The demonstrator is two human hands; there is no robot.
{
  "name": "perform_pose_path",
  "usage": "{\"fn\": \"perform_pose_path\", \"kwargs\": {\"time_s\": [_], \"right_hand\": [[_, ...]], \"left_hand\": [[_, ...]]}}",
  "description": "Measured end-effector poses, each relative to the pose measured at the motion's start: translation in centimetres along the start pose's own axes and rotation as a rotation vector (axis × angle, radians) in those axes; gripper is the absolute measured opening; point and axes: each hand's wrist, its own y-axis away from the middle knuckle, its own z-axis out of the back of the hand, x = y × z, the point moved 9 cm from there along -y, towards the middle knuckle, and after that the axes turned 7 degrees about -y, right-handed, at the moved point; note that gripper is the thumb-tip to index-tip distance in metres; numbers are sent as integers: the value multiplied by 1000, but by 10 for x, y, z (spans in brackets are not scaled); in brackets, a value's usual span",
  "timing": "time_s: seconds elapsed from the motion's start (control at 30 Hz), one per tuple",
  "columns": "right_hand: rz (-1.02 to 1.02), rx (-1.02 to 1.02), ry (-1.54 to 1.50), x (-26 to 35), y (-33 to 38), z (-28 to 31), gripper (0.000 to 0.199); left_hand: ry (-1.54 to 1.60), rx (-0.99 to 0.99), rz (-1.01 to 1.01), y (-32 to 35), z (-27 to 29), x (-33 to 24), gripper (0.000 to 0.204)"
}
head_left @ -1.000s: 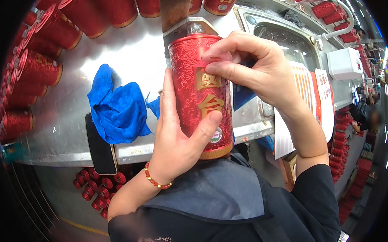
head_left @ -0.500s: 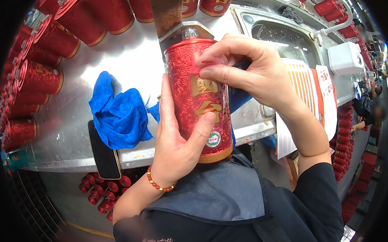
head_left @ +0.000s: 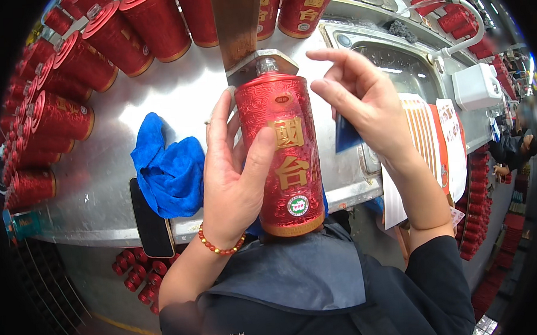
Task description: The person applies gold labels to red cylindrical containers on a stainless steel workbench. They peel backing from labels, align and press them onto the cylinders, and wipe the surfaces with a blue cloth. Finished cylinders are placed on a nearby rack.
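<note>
A red embossed bottle (head_left: 290, 193) with gold lettering leans toward me, its clear-topped neck by the metal bracket (head_left: 262, 61) and its base near my apron. My left hand (head_left: 236, 175) grips its left side, the thumb across the front. High on the bottle's front is a small dark red oval label (head_left: 283, 99). Off the bottle's right side is my right hand (head_left: 364, 100), with thumb and forefinger apart and nothing between those tips. A flat blue piece (head_left: 346, 135) sticks out beneath its thumb, seemingly kept in the curled fingers; its kind is unclear.
A blue cloth (head_left: 167, 172) and a phone (head_left: 151, 217) lie on the metal bench, left. Several red bottles (head_left: 119, 42) stand at the back and left. Label sheets (head_left: 420, 143), a sink (head_left: 390, 72) and a white jug (head_left: 478, 86) are at right. A brown post (head_left: 235, 25) rises ahead.
My right thumb and forefinger, which pinched a small reddish film at the bottle's upper front, have parted and moved right. The oval label now shows there. My left hand still holds the bottle.
</note>
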Motion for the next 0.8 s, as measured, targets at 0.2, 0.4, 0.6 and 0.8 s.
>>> {"fn": "perform_pose_path", "kwargs": {"time_s": [0.2,0.4,0.6,0.8], "right_hand": [[-148,95,-125,-12,22,-24,69],[-173,102,-194,-21,21,-25,68],[-194,104,-295,-22,20,-27,66],[-233,112,-297,-22,17,-28,66]], "left_hand": [[30,41,2,-5,-6,3,77],[20,79,14,-6,-10,1,75],[-8,62,-4,-7,-7,2,75],[-37,75,17,-17,-6,0,76]]}}
